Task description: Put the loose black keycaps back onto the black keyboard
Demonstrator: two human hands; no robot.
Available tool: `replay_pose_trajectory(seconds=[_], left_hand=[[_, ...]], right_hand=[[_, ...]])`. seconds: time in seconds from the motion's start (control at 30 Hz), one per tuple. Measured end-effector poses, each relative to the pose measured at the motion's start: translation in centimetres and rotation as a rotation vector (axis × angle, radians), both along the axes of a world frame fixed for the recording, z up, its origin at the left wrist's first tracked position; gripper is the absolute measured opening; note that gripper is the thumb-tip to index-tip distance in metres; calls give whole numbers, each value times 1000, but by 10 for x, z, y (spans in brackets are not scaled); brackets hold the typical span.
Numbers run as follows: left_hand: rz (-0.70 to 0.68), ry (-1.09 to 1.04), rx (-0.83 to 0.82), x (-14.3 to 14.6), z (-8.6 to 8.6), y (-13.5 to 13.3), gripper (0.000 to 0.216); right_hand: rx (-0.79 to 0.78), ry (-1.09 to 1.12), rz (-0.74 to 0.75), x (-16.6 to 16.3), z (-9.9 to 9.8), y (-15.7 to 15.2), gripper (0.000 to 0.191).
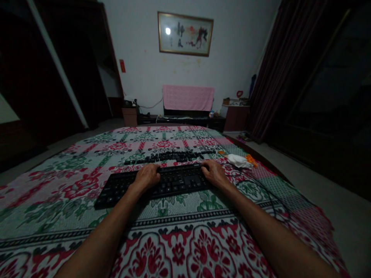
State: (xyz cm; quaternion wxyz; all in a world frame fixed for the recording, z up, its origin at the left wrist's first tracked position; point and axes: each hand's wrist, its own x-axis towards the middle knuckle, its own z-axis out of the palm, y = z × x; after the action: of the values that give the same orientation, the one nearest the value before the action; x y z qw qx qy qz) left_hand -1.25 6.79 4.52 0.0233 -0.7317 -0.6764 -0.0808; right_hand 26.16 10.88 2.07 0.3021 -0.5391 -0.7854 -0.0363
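A black keyboard (174, 183) lies across a bed covered with a red, green and white floral sheet (179, 239). My left hand (147, 177) rests on the keyboard's middle, fingers curled over its far edge. My right hand (213, 172) grips the keyboard's right end, fingers bent over the top corner. Beyond the keyboard a row of loose black keycaps (169, 156) lies on the sheet. The keyboard's black cable (262, 191) trails off to the right.
A white cloth (238, 160) with an orange item (251, 159) lies at the bed's right edge. Past the bed stand a low cabinet with a pink cloth (188, 97) draped over it, a framed picture (185, 34) and dark curtains (269, 77).
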Motion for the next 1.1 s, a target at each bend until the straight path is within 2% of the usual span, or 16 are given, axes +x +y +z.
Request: replay_pose_trajectory(seconds=[0.23,0.37,0.67,0.83,1.1], left_hand=[[-110,-144,70,5,-3,5,37],[-113,-171,5,5,-8,7,34],[-90,-164,27,5,-14,9,34],[-88,-183,15,5,-15,11,36],[-76,-187,17,7,-10,8,33]], right_hand=[[-12,-41,7,-14,9,4,23],[-45,-98,49,-40,18,24,25],[-165,-366,88,-89,25,67,41],[-200,-446,98,-98,26,78,47],[-189,-482,129,-101,21,87,42]])
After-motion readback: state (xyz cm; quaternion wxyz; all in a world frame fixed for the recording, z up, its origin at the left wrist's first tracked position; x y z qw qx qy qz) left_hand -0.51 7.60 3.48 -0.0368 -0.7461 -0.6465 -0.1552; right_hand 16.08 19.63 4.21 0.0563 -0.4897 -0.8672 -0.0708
